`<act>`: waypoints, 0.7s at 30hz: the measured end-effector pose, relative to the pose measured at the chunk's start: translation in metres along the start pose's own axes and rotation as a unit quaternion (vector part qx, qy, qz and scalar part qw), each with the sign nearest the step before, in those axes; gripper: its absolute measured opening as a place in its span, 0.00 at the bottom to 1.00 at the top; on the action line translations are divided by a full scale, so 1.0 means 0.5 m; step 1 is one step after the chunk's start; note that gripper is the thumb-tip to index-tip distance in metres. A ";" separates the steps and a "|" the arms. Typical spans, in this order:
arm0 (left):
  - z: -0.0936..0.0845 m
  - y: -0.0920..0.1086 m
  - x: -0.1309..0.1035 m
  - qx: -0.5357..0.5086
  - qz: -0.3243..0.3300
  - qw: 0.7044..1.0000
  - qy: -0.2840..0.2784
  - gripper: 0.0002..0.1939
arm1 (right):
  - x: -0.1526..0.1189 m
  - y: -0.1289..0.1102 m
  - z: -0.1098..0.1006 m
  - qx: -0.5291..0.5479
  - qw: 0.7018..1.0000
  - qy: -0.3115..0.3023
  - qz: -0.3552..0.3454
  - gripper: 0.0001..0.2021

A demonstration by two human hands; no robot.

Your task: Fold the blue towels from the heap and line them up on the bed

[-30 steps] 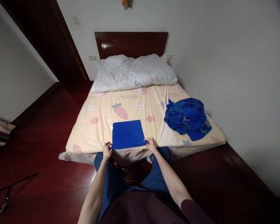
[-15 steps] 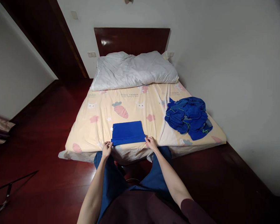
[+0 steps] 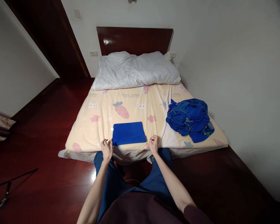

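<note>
1. At the bed's (image 3: pixel 84 127) near edge, the left hand (image 3: pixel 107 150) is loosely open, gripping nothing; its thumb sits at the folded blue cloth's near left corner, and I cannot tell whether it touches.
2. The right hand (image 3: pixel 153 144) has its fingers slackly curled and empty, just beside the near right corner of that cloth.
3. Between the hands, the folded blue cloth (image 3: pixel 129 133) lies flat along the middle of the bed's near edge, a white tag (image 3: pixel 112 129) showing at its left side. It looks light, soft and unbreakable, probably apt to unfold if lifted by one layer; both near corners, all layers pinched together, seem the best hold.
4. Farther back, by the bed's right edge, lies a crumpled blue pile (image 3: pixel 189 118), likely limp too.
5. A pale quilt (image 3: pixel 135 71) spans the far end, below the headboard (image 3: pixel 135 40).
</note>
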State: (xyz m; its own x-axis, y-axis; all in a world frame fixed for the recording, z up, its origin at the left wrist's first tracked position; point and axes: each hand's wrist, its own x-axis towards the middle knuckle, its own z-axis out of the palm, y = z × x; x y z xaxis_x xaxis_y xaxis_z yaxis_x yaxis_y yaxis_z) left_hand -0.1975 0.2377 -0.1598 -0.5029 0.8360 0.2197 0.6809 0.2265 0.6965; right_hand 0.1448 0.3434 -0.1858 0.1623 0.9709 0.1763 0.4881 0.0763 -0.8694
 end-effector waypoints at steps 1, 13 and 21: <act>-0.010 0.013 -0.014 0.020 0.047 0.999 -0.008 0.25 | -0.015 -0.013 -0.009 -0.016 0.999 0.000 -0.032 0.22; 0.062 0.041 -0.024 0.187 0.213 0.939 -0.196 0.32 | -0.052 -0.066 0.035 -0.204 0.921 -0.231 -0.237 0.28; 0.093 0.020 0.013 0.205 0.182 0.935 -0.223 0.34 | -0.035 -0.032 0.081 -0.254 0.917 -0.225 -0.209 0.33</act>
State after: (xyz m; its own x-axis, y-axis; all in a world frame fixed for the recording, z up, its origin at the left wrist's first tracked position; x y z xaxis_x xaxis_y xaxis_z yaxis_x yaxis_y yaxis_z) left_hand -0.1691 0.2688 -0.1830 0.0123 0.9997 0.0212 0.9569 -0.0179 0.2900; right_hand 0.0993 0.3343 -0.1939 -0.4448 0.8849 0.1378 0.7817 0.4587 -0.4224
